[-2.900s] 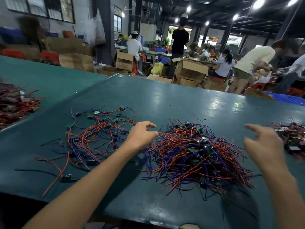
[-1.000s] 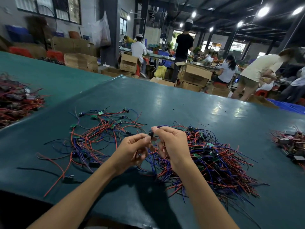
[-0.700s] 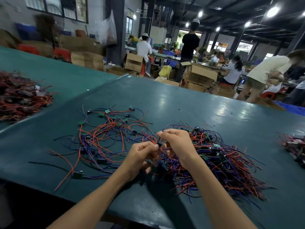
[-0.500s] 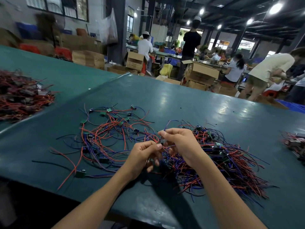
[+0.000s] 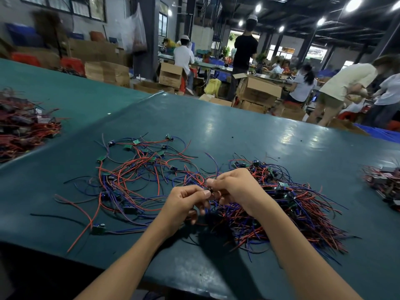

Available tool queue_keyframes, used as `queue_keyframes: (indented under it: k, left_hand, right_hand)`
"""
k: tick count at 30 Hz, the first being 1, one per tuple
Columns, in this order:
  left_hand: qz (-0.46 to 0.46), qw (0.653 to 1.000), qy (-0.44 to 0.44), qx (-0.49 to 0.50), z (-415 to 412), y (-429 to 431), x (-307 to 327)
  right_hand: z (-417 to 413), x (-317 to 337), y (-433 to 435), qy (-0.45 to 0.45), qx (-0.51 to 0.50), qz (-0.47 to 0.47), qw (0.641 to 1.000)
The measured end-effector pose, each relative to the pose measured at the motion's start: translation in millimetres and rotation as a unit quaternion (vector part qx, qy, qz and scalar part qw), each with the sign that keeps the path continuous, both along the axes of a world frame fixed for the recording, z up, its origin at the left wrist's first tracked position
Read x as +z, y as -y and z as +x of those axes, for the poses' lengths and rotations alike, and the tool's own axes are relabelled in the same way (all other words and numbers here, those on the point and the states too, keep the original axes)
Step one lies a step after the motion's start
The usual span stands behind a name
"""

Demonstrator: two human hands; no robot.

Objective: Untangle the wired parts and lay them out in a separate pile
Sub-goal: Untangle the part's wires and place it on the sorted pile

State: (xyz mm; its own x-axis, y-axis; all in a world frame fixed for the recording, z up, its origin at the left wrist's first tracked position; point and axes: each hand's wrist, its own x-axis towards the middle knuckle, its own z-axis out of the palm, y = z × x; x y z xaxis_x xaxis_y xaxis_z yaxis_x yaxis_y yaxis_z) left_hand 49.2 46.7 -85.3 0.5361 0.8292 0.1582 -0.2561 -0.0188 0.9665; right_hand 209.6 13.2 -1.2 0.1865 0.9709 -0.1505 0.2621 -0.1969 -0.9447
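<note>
Between loose pile [image 5: 138, 169] and tangled pile [image 5: 303, 211]: left hand [image 5: 184, 204], right hand [image 5: 236, 187] pinch one dark part [image 5: 209, 189].

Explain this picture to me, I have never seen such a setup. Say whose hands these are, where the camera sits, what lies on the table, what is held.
There is no machine: a person works with bare hands, and the picture comes from a camera worn on their head, looking forward and down. The left hand and right hand meet above a green table and together pinch a small wired part. Beneath and right of them lies a tangled heap of red and blue wires. To the left is a looser pile, its parts spread out. Two more lie apart: a far left heap and a far right heap.
</note>
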Motion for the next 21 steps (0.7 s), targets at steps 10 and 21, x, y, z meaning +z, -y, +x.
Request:
queue_keyframes:
  k: [10,21]
  left_hand:
    - [-0.052,0.998,-0.005,-0.024,-2.9,-6.1,-1.2]
    - [-0.067,0.997,-0.002,-0.036,-4.5,-3.3,6.7]
  right_hand:
    - [4.3,-3.7,-3.4,-0.058,-0.04,0.074,0.995]
    - [12.1,11.2,-19.3,-0.154,-0.074,0.055,0.984]
